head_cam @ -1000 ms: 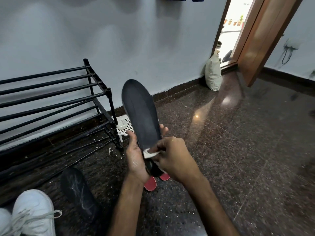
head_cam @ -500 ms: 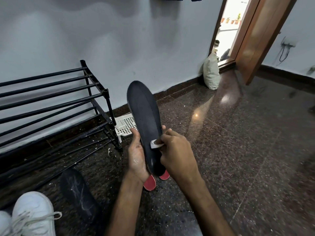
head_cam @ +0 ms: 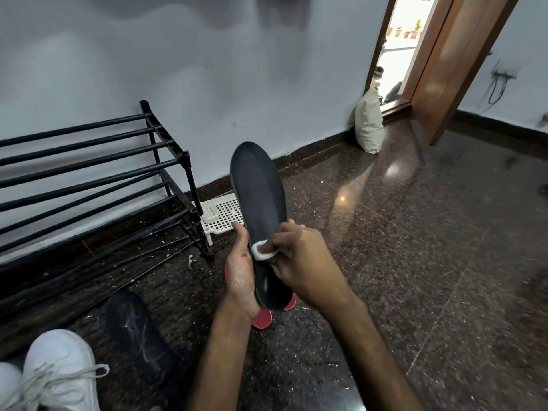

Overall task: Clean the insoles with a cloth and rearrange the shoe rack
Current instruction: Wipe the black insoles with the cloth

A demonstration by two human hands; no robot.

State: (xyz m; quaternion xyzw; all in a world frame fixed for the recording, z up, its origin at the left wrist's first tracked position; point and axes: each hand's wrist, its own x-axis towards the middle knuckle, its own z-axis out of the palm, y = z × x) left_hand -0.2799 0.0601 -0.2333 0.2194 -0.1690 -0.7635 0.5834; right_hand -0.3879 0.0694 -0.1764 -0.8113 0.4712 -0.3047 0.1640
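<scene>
- Head view, centre: my left hand (head_cam: 241, 274) cups the heel end of a dark insole (head_cam: 258, 188) from the 9 o'clock side, fingers curled round its edge. The toe stands up toward 12 o'clock.
- My right hand (head_cam: 302, 268) pinches a small white cloth (head_cam: 261, 250) and presses it on the insole's face, just above the heel.
- A red piece (head_cam: 262, 317) shows under the heel at 6 o'clock. I cannot tell whether it belongs to the insole.
- At 7 o'clock a second insole (head_cam: 139, 330) lies flat on the dark floor (head_cam: 415, 262), streaked with pale marks. A white shoe (head_cam: 59, 366) sits at 8 o'clock.
- At 9 o'clock stands the black shoe rack (head_cam: 89, 173), with a white perforated tray (head_cam: 222, 212) beside its foot.
- Risk, as I judge it: the insole is held only at the heel, so a hard wipe toward the toe could bend it or lever it out of my left hand.
- The cloth is small, so my fingertips could slide off it and smear the face.
- Pale specks litter the floor, and a cleaned insole laid face down would pick them up.
</scene>
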